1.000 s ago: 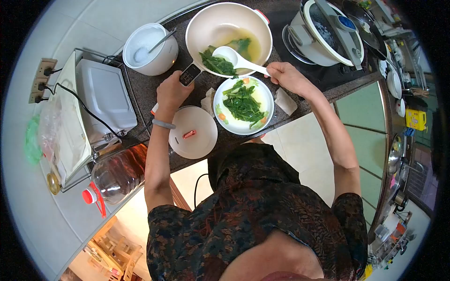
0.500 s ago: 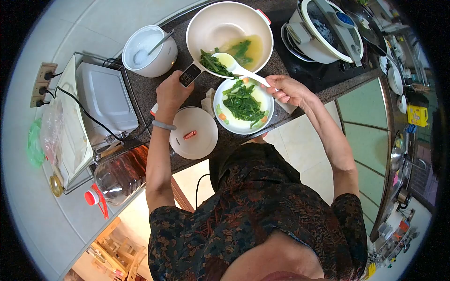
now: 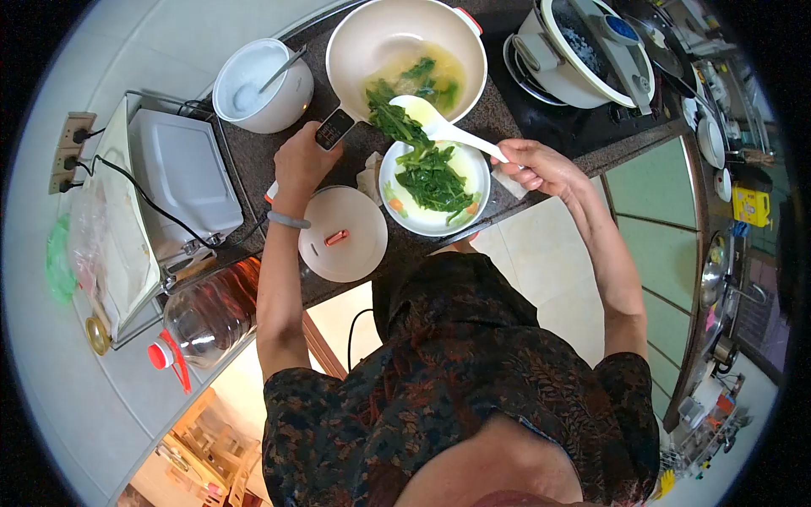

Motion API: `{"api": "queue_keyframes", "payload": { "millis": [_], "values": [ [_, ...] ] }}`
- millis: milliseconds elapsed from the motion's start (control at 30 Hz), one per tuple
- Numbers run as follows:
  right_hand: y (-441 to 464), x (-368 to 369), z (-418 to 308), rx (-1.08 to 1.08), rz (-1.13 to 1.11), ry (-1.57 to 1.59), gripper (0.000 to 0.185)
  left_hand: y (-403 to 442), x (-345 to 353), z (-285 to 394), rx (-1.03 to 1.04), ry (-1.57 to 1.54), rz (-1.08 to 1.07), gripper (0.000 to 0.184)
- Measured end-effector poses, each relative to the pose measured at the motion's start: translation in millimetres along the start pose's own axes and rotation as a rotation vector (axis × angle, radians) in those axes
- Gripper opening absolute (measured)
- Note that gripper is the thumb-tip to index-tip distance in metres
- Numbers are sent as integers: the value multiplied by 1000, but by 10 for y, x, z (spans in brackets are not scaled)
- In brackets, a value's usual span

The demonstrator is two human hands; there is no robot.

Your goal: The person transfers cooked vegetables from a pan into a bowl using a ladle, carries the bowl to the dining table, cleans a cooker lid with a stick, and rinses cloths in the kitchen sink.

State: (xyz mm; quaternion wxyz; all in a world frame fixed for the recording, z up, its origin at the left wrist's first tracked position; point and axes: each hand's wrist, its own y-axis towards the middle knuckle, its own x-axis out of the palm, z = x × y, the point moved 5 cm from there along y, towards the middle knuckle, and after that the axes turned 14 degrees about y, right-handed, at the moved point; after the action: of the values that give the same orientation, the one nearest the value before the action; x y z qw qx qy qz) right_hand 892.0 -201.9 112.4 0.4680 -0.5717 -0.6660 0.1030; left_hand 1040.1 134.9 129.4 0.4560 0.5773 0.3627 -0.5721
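My left hand (image 3: 304, 165) grips the pan handle (image 3: 336, 129), my right hand (image 3: 541, 167) the spoon (image 3: 460, 135); greens (image 3: 435, 180) likely limp, slippery, best held from beneath.

Open white pot (image 3: 283, 103) noted just beyond the left hand (image 3: 302, 165); wall sockets (image 3: 70, 152) well left of that hand. Lidded pot (image 3: 560, 78) over hob (image 3: 583, 133), beyond the right hand (image 3: 541, 166).

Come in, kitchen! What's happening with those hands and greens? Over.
Left hand gripping handle of pan. Right hand holding white ladle. Greens spanning pan and plate. No obstruction seen between them.
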Motion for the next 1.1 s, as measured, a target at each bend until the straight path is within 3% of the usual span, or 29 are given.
{"api": "queue_keyframes", "payload": {
  "millis": [300, 433, 500, 567, 633, 667, 700, 767, 800, 900, 967, 1033, 1100],
  "values": [
    [-343, -309, 170, 66, -14, -55, 25, 21, 48, -33, 12, -2, 13, 29],
    [-427, -347, 268, 84, 59, -174, 24, 44, 80, -63, -32, -17, -73, 39],
    [-436, -392, 284, 28, 173, -437, 27, 49, 86, -67, -29, -24, -88, 39],
    [-448, -295, 317, -49, 158, -517, 29, 51, 90, -70, -22, -16, -79, 39],
    [-591, -37, 179, -489, 292, -1039, 26, 50, 88, -77, -16, -8, -69, 39],
    [-664, 63, 138, -580, 346, -1249, 15, 53, 96, -80, -19, -13, -85, 39],
    [-706, 106, 109, -582, 348, -1249, 15, 56, 100, -82, -21, -18, -100, 39],
    [-867, 279, -46, -856, 407, -1445, 8, 54, 73, -58, -26, -9, -97, 38],
    [-938, 355, -137, -908, 419, -1450, 21, 53, 61, -53, -33, 1, -96, 38],
    [-988, 354, -357, -1037, 619, -1390, 19, 48, 114, -91, 0, -31, -61, 38],
    [-877, 295, -460, -979, 683, -1363, 18, 52, 85, -68, -12, -22, -81, 38],
    [-690, 241, -533, -1078, 819, -1424, 14, 50, 67, -52, -24, -10, -98, 39],
    [-450, 193, -578, -1019, 872, -1470, 11, 37, 49, -42, -18, -10, -36, 29]
  ]
}}
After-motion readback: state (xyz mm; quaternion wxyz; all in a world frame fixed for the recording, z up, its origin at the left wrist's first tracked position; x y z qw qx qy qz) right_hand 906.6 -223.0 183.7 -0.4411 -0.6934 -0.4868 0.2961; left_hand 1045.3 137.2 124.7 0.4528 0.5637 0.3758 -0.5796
